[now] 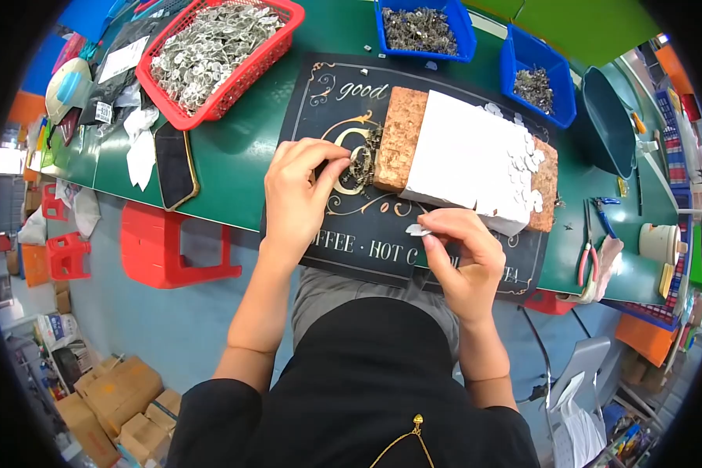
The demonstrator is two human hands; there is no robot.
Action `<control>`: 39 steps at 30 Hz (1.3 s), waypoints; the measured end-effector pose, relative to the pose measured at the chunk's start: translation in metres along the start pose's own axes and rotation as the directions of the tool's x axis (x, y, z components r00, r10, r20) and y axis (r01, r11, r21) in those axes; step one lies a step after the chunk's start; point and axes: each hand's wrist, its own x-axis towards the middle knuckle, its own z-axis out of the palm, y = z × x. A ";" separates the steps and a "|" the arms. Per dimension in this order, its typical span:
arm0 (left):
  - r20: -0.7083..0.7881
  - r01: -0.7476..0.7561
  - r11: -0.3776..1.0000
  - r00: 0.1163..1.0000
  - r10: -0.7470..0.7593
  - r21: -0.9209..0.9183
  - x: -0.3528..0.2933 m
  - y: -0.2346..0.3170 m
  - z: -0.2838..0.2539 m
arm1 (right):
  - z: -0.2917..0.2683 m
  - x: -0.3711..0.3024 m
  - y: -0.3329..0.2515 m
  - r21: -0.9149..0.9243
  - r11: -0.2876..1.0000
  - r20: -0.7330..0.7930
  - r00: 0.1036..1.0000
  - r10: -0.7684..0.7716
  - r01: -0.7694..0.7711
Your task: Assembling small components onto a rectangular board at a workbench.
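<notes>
My left hand (298, 191) has thumb and forefinger pinched together at the edge of a small pile of dark metal bits (362, 162); what lies between the fingertips is too small to make out. Between the thumb and forefinger of my right hand (469, 257) is a small flat silvery-white piece (418, 230), held over the black printed mat (351, 265). Beyond my hands lies a brown brick (402, 129) with a white wrap (460, 156) around its middle. Several thin white pieces (526, 160) lie scattered on the wrap's right end.
A red basket (246, 86) of silvery metal pieces stands back left, with a phone (176, 165) nearer. Two blue bins (464, 39) of small metal parts sit at the back. Pliers (586, 257) and a tape roll (659, 243) lie right. A red stool (152, 246) stands below the table.
</notes>
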 end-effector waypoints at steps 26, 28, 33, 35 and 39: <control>0.157 0.223 0.487 0.972 -0.173 -0.844 -0.037 0.057 0.016 | 0.023 0.004 -0.007 0.547 0.823 -0.128 0.956 0.266 -0.155; 0.063 0.147 0.563 0.984 -0.166 -0.813 -0.038 0.060 0.020 | 0.024 0.004 -0.007 0.582 0.798 -0.120 0.954 0.276 -0.158; 0.004 0.097 0.557 0.986 -0.165 -0.825 -0.042 0.061 0.030 | 0.030 0.000 -0.002 0.655 0.741 -0.129 0.943 0.306 -0.151; 0.013 0.103 0.536 0.986 -0.169 -0.838 -0.044 0.062 0.033 | 0.034 -0.001 -0.001 0.666 0.732 -0.139 0.939 0.314 -0.146; 0.068 0.170 0.371 0.960 -0.273 -0.913 -0.047 0.063 0.039 | 0.040 -0.003 0.003 0.655 0.749 -0.187 0.939 0.288 -0.099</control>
